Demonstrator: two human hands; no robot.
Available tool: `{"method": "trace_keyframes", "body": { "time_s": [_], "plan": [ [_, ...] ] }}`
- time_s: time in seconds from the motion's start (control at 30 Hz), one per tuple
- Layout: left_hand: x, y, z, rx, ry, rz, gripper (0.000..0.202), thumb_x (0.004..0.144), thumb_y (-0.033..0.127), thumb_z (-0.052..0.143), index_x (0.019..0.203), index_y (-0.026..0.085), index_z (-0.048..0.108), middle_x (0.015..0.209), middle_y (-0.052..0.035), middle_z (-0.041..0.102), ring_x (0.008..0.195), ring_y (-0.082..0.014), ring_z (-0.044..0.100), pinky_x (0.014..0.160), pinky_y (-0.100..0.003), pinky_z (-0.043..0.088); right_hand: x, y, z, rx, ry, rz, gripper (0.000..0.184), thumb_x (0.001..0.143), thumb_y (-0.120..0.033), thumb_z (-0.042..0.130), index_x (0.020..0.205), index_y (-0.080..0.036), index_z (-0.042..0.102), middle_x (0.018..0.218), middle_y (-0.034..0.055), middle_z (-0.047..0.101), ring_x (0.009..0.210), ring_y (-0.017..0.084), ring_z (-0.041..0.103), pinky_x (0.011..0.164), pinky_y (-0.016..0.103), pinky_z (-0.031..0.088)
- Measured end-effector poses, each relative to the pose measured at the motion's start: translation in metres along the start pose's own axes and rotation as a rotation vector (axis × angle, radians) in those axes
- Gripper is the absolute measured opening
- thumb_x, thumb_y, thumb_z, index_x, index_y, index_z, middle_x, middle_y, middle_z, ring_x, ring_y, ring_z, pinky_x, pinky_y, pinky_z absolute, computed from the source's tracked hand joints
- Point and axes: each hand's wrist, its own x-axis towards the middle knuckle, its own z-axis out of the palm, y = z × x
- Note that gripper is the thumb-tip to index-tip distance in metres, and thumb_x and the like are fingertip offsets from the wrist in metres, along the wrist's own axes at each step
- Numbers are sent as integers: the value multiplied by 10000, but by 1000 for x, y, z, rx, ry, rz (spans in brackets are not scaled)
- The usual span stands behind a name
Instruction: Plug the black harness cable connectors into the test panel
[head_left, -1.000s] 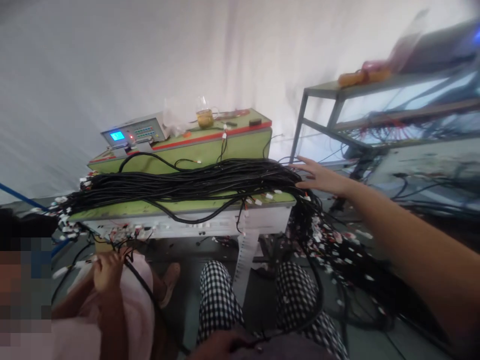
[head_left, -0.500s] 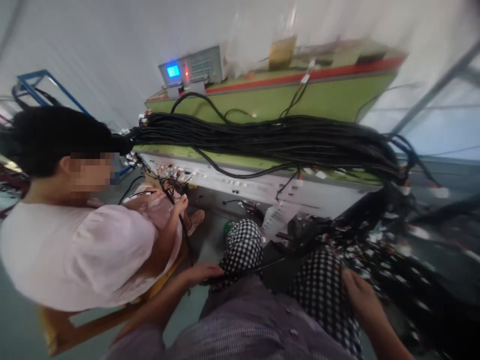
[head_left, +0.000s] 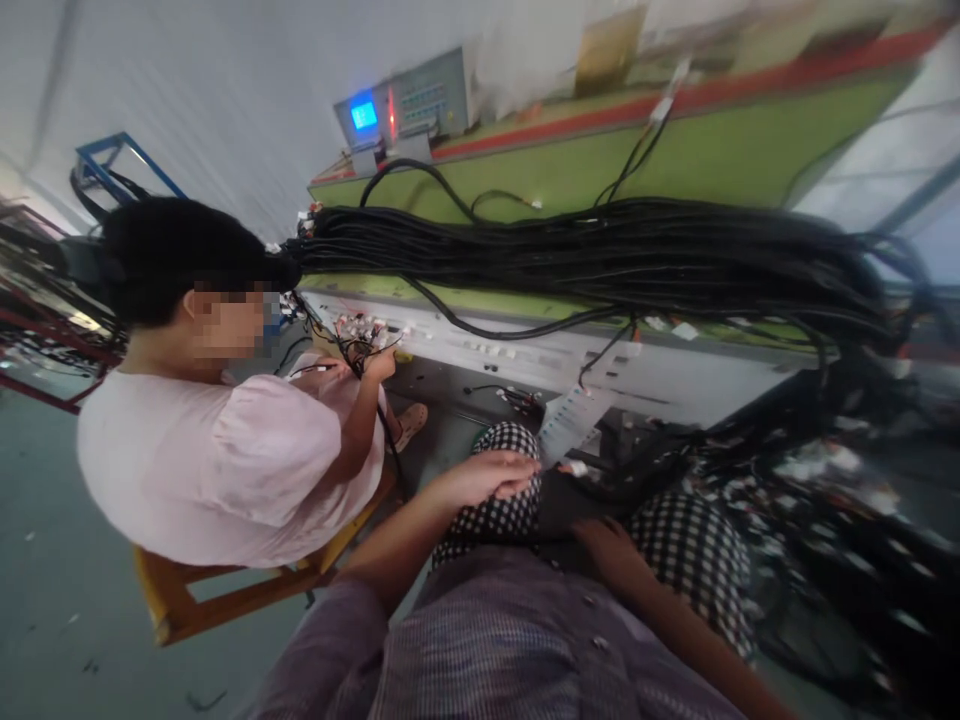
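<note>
My left hand (head_left: 495, 477) is over my left knee, its fingers curled together. Whatever they hold, if anything, is hidden. A white connector (head_left: 574, 468) shows just beyond those fingertips, and I cannot tell whether it is linked to the hand. My right hand (head_left: 611, 552) lies low between my thighs, beside the right knee. Its fingertips fade into the dark cloth and blur. A printed white sheet (head_left: 574, 422) hangs ahead of my left hand. In front, a thick bundle of black cables (head_left: 555, 255) lies along the green bench.
To my left a co-worker (head_left: 285, 450) sits on a yellow stool (head_left: 176, 605), handling black wires (head_left: 360, 355). A tester with a blue screen (head_left: 364, 115) stands on the green board (head_left: 555, 185). Heaped harnesses with white connectors (head_left: 825, 520) fill the right side.
My left hand has risen from my lap to over the left knee. The right hand has moved inward from the outer right thigh. The view has shifted left.
</note>
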Motion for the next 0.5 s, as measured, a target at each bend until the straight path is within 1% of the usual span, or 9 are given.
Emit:
{"method": "trace_keyframes", "body": {
  "time_s": [0.07,0.13,0.23,0.3,0.33,0.4,0.47,0.5],
  "plan": [
    [4,15,-5,-72,41,48,486,724,542,705,944,122,598,564,57,431,430,-42,294,438,-221,168,-1,-9,-4,-4,-60,36,453,802,-64,355,1073,-217,685,1149,102,666,1086,226,603,1026,465,378],
    [6,25,-13,-112,132,81,488,691,519,737,914,107,603,576,46,445,434,-38,303,439,-219,151,0,-16,-17,-26,-27,59,407,828,-86,375,1073,-204,678,1130,106,667,1069,229,596,1002,436,378],
    [8,35,-28,-154,216,110,443,658,481,770,795,111,570,560,47,426,435,-30,296,441,-210,135,4,-30,-43,-48,59,27,365,825,-79,390,1013,-206,676,1029,82,680,989,207,597,936,370,381],
    [10,38,-39,-202,263,126,437,626,451,800,762,129,538,530,72,368,424,-24,256,434,-204,109,8,-46,-63,-36,78,13,320,814,-88,410,945,-205,678,940,65,680,922,197,600,876,332,388],
    [11,39,-46,-222,311,135,437,615,435,811,765,137,529,520,84,335,417,-21,229,430,-204,90,10,-57,-73,-19,72,5,298,807,-99,426,919,-205,681,902,59,679,891,196,603,842,318,397],
    [13,41,-61,-242,480,146,422,620,412,812,782,150,523,508,100,280,407,-21,183,423,-209,62,13,-78,-91,28,37,-54,287,802,-129,446,922,-218,691,866,55,685,847,201,618,775,301,422],
    [16,45,-80,-245,671,152,388,668,419,777,795,160,518,508,104,243,402,-28,163,419,-215,59,18,-92,-103,100,-8,-179,331,831,-185,443,1039,-257,690,910,52,706,845,210,643,751,302,460],
    [18,48,-91,-242,750,157,371,702,433,748,801,164,513,511,105,224,401,-32,156,418,-217,64,20,-94,-107,142,-19,-225,361,851,-217,429,1110,-277,673,957,50,713,864,215,655,763,311,482]
  ]
}}
